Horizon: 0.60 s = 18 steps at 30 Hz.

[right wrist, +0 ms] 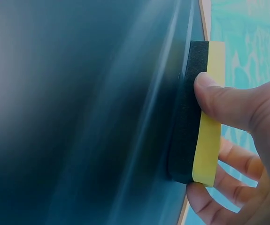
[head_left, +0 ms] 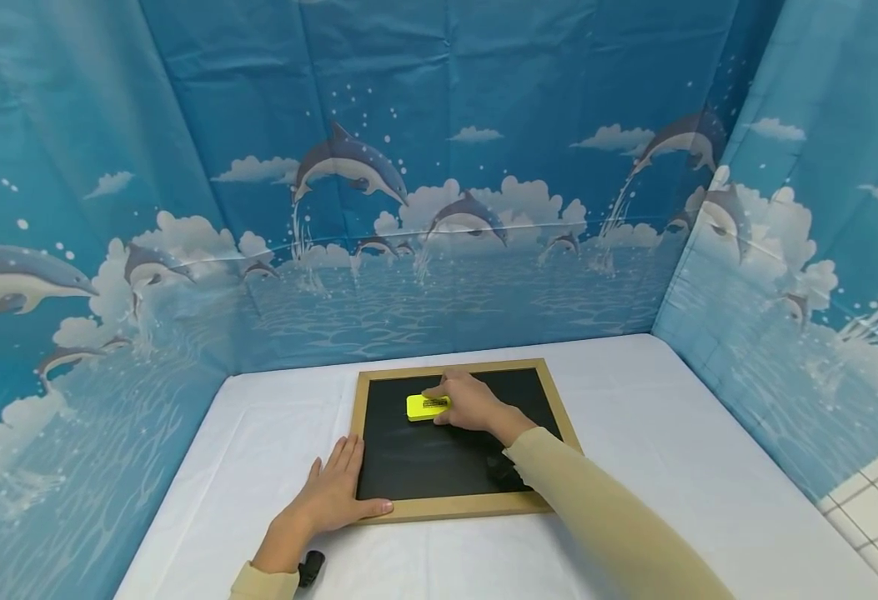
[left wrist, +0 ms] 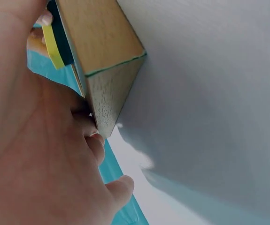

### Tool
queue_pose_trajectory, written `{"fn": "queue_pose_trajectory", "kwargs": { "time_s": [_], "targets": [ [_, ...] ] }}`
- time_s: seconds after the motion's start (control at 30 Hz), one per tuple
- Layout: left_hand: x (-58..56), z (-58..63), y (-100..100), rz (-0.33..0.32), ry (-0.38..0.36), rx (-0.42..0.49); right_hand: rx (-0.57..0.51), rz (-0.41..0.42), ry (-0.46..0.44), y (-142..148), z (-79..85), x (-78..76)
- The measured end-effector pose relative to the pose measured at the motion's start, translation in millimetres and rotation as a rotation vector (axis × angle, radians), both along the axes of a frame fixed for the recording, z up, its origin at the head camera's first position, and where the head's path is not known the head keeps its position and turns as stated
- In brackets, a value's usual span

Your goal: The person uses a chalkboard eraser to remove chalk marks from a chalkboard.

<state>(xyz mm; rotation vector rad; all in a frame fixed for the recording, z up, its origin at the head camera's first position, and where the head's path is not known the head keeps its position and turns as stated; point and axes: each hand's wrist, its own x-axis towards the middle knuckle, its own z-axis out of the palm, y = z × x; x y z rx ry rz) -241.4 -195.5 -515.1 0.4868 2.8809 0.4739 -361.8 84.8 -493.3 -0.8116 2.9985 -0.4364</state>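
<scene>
A blackboard (head_left: 408, 467) in a light wooden frame lies on the white-covered table. My right hand (head_left: 472, 402) grips a yellow eraser (head_left: 418, 407) against the upper middle of the black surface. In the right wrist view the eraser's dark felt side (right wrist: 187, 126) faces the board, with the thumb on one edge and fingers around the other. My left hand (head_left: 333, 493) rests with straight fingers along the frame's left side, its thumb on the lower left corner. The left wrist view shows that wooden corner (left wrist: 109, 86) beside the palm.
A small black object (head_left: 310, 568) sits on the table by the left wrist; its kind is unclear. Blue curtains (head_left: 446, 300) printed with dolphins stand behind and on both sides. White tablecloth (head_left: 634, 417) extends right of the board. A checked cloth (head_left: 877, 508) shows at far right.
</scene>
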Motion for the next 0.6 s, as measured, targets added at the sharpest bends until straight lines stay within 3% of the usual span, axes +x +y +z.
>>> {"fn": "queue_pose_trajectory", "kwargs": {
  "time_s": [0.33, 0.6],
  "targets": [
    [0.6, -2.0, -2, 0.003, -0.017, 0.004, -0.002, 0.039, -0.007, -45, -1.5, -5.3],
    [-2.0, -2.2, -3, 0.009, 0.002, 0.002, 0.05, 0.017, 0.01, -46, 0.1, -8.8]
  ]
}}
